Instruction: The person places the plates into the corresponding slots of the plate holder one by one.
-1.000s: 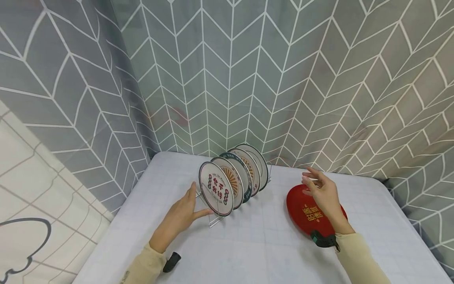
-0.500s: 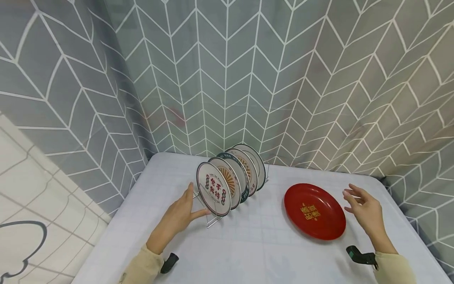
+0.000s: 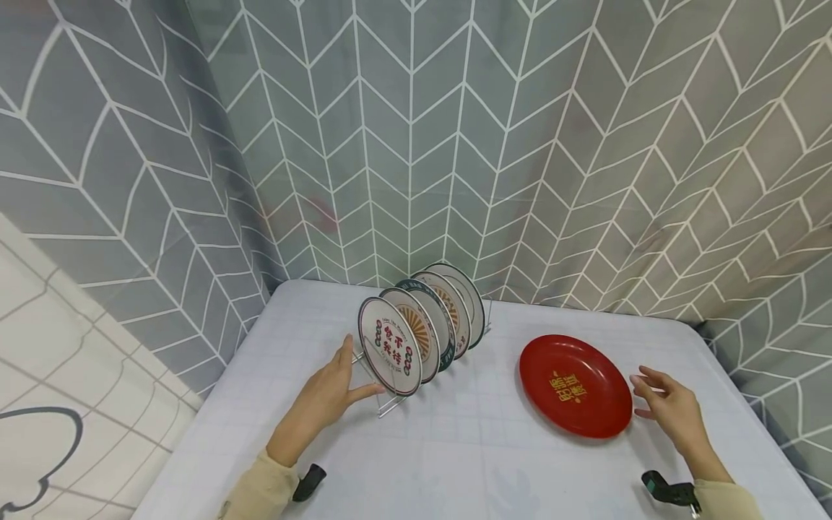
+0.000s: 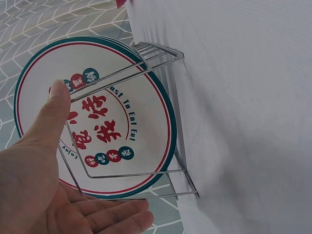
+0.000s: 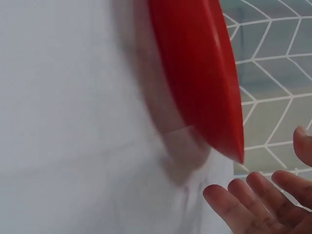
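Several round plates stand on edge in a wire dish rack [image 4: 131, 174] in the middle of the head view. The nearest plate [image 3: 390, 347] is white with red lettering and a dark rim. My left hand [image 3: 325, 386] is at the rack's near end, thumb and fingers spread. In the left wrist view its thumb [image 4: 51, 114] overlaps the rack's wire frame, and its straight fingers [image 4: 107, 214] extend along the frame's other side. A red plate [image 3: 578, 386] with gold characters lies flat on the right. Beside its right rim my right hand [image 3: 672, 412] hovers, fingers extended, holding nothing.
A white cloth [image 3: 481, 462] covers the table. Grey curtains [image 3: 442, 144] with white chevron lines hang behind it. Each wrist wears a black device, one on the left [image 3: 308, 482] and one on the right [image 3: 669, 491].
My right hand has moved right from above the red plate to beside its rim, then slightly lower, leaving the plate uncovered. The left hand stays at the rack.
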A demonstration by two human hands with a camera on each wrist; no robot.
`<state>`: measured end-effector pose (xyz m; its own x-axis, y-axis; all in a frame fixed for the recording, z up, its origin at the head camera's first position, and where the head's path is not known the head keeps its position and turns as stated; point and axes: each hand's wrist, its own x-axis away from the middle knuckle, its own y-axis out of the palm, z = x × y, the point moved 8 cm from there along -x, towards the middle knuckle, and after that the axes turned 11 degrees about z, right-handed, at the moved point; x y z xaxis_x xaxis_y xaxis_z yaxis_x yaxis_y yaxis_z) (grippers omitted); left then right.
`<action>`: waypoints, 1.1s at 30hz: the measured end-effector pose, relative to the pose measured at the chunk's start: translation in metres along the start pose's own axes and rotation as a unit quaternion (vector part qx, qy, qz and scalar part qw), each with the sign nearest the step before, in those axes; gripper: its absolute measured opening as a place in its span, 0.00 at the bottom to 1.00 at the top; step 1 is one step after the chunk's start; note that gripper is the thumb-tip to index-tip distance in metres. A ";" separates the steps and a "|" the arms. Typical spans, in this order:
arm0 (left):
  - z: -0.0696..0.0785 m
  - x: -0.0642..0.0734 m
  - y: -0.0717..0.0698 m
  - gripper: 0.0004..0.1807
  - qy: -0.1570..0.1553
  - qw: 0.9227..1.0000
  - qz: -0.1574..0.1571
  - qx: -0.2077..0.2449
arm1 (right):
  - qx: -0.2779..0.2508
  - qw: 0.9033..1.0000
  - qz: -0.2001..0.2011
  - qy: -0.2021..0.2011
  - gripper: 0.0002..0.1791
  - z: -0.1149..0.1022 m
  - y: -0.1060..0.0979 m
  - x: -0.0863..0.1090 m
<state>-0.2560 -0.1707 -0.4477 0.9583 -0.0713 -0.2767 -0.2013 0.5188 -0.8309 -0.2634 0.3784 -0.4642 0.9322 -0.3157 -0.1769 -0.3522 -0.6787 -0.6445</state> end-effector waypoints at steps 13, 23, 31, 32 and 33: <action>0.000 0.000 0.000 0.61 0.002 1.000 0.004 0.000 | 0.003 1.000 -0.021 0.007 0.34 0.005 0.010 0.004; 0.001 0.000 0.000 0.60 -0.002 1.000 0.001 0.003 | -0.023 0.986 -0.110 0.126 0.42 0.018 0.029 0.008; 0.001 0.000 0.000 0.60 -0.001 1.000 0.000 -0.001 | -0.055 0.978 -0.136 0.150 0.39 0.024 0.034 0.009; 0.001 0.000 -0.001 0.60 0.000 1.000 0.001 -0.002 | -0.056 0.978 -0.136 0.148 0.38 0.025 0.034 0.009; 0.001 0.000 -0.001 0.60 0.000 1.000 0.002 -0.003 | -0.058 0.978 -0.137 0.149 0.38 0.025 0.034 0.008</action>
<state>-0.2555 -0.1704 -0.4467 0.9575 -0.0705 -0.2798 -0.2055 0.5142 -0.8327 -0.2653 0.3698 -0.5061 0.9330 -0.2799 0.2263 -0.1163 -0.8294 -0.5463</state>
